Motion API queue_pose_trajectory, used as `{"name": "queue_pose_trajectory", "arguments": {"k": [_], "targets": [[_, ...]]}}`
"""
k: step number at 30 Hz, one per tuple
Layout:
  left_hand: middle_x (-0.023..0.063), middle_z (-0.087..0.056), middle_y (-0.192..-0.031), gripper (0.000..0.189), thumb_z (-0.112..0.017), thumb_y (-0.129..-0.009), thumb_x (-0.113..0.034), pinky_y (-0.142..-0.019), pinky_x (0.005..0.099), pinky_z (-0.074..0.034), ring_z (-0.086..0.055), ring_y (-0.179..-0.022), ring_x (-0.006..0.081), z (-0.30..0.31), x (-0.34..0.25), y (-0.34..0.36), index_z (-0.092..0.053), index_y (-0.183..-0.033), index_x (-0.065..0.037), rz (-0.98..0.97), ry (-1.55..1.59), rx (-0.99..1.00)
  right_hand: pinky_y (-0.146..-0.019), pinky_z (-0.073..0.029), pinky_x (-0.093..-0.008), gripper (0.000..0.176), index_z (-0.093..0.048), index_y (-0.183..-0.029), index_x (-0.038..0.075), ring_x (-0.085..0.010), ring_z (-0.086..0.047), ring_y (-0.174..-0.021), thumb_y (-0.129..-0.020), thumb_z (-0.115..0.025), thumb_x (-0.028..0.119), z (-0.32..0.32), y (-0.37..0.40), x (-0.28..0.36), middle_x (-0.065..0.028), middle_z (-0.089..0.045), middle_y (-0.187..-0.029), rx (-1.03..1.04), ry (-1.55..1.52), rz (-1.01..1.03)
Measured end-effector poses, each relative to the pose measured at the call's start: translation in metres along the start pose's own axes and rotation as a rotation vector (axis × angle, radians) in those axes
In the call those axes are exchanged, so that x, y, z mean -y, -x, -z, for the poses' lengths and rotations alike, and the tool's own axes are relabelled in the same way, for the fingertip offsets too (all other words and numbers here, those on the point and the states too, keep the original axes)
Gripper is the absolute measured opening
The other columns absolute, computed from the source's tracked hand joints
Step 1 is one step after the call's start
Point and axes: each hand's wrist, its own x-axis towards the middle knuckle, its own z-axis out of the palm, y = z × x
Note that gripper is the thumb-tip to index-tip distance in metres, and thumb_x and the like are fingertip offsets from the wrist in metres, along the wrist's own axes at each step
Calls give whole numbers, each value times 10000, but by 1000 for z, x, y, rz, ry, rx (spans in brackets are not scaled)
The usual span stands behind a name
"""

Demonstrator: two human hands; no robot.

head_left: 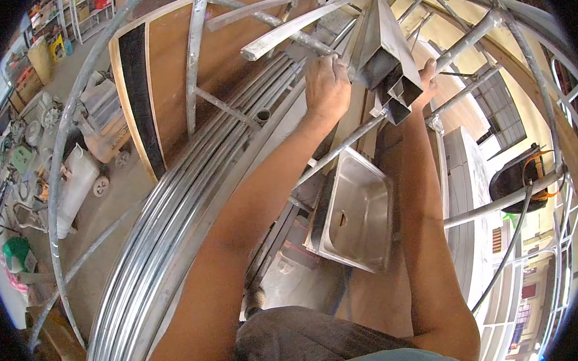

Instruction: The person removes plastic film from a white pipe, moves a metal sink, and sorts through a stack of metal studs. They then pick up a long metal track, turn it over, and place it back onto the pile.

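My left hand (328, 89) is closed at a grey scaffold pipe (304, 42), just left of a bundle of square metal tubes; its fingertips are hidden. Against the right side of those square metal tubes (386, 42) rests my right hand (423, 86), thumb up, its other fingers hidden behind the metal. The open tube ends point toward me, a smaller one below a larger one. A crossbar (343, 145) passes under them. Left of the tubes, a flat pale metal bar (287, 35) sticks out.
A stainless steel sink (360, 209) hangs below, between my forearms. Long shiny round pipes (171, 207) lie stacked at left, beside a brown wooden panel (170, 75). Scaffold poles (60, 168) frame both sides. White stacked sheets (465, 196) stand at right. Bins and clutter (80, 177) fill the left floor.
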Motion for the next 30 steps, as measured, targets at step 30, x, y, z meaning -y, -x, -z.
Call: {"name": "queue_pose_trajectory", "arguments": {"k": [30], "targets": [[42, -662, -983, 196, -693, -735, -243, -1086, 606, -235, -473, -1191, 267, 62, 37, -72, -715, -893, -129, -772, -615, 129, -619, -441, -296, 581, -657, -809, -34, -131, -533, -639, -822, -673, 547, -4, 10, 19, -38, -600, -723, -86, 202, 66]]}}
